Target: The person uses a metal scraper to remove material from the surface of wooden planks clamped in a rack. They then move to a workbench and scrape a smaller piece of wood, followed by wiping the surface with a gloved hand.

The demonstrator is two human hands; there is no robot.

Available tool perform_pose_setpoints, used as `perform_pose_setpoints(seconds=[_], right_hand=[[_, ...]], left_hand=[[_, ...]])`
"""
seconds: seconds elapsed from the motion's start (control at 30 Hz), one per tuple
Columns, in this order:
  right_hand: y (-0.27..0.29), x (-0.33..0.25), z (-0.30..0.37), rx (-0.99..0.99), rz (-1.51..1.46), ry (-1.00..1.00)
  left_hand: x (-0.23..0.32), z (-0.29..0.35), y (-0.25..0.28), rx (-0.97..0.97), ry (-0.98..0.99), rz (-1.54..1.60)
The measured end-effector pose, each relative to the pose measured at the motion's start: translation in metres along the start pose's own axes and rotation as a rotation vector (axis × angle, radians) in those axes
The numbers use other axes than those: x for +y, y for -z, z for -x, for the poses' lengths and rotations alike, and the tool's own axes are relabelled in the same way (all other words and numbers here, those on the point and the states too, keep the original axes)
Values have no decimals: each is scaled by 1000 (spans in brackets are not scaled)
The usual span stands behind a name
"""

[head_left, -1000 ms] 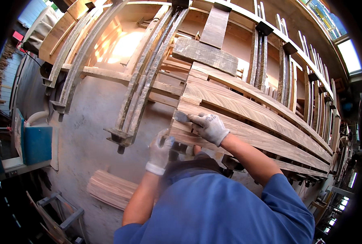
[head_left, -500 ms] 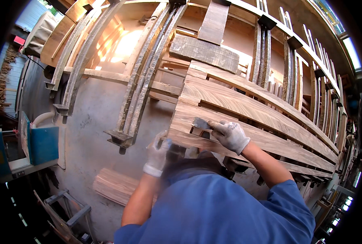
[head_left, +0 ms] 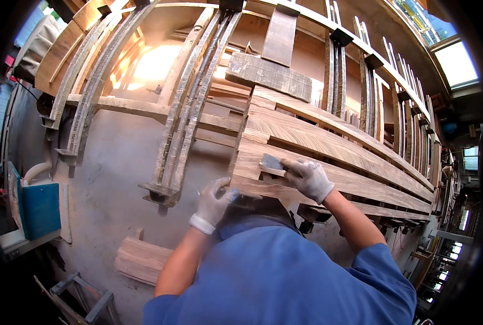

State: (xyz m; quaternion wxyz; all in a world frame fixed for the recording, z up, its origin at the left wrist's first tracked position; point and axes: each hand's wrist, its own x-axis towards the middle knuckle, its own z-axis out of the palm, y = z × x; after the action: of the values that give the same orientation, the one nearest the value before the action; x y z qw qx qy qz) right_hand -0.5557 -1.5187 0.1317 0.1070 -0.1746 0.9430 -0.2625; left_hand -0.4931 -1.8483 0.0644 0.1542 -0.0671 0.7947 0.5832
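Observation:
My right hand [head_left: 310,180], in a white work glove, is closed around the handle of a putty knife [head_left: 272,161]. Its flat metal blade lies over the left end of a brown wooden panel [head_left: 339,173], near a dark notch. The panel has long slots between its boards. Beside the panel's near left corner is my gloved left hand [head_left: 215,203]. Its fingers are bent, with a gap between thumb and fingers; nothing is plainly held. Bluish colour shows at one fingertip.
Long metal bar clamps [head_left: 179,124] slope toward me left of the panel. A worn plank [head_left: 268,75] lies along its far edge. Stacked boards [head_left: 141,260] sit low at the left, near a stepladder [head_left: 89,298]. A blue machine [head_left: 41,210] stands further left.
My left hand has moved slightly right and nearer the panel's corner. The putty knife's blade has shifted a little up and right from the notch. The whole view has turned slightly.

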Motion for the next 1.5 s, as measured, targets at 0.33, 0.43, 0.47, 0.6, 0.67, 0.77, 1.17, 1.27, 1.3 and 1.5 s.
perform_pose_setpoints(seconds=[0.33, 0.43, 0.47, 0.6, 0.67, 0.77, 1.17, 1.27, 1.3, 1.5], right_hand=[[-37, -28, -42, 11, 77, 145], [-37, -26, -51, 71, -94, 148], [-32, -18, -49, 60, -96, 135], [-3, 18, -28, 4, -89, 69], [2, 27, -24, -3, -49, 52], [4, 32, -23, -27, -9, 35], [11, 44, -31, -75, 30, 107], [8, 49, -38, -83, 16, 132], [7, 50, -40, -83, 10, 141], [-3, 31, -59, -73, 25, 170]], left_hand=[[-1, -1, 7, -14, 12, 22], [6, -1, 8, -18, 34, 37], [8, 1, 9, -18, 42, 57], [6, -1, 7, -28, 36, 62], [9, -3, 8, -36, 35, 33], [12, -3, 10, -54, 48, 26], [11, -4, 13, -106, 97, 52], [11, -4, 13, -105, 86, 44], [11, -3, 12, -103, 80, 38], [3, -2, 9, -54, 54, 59]])
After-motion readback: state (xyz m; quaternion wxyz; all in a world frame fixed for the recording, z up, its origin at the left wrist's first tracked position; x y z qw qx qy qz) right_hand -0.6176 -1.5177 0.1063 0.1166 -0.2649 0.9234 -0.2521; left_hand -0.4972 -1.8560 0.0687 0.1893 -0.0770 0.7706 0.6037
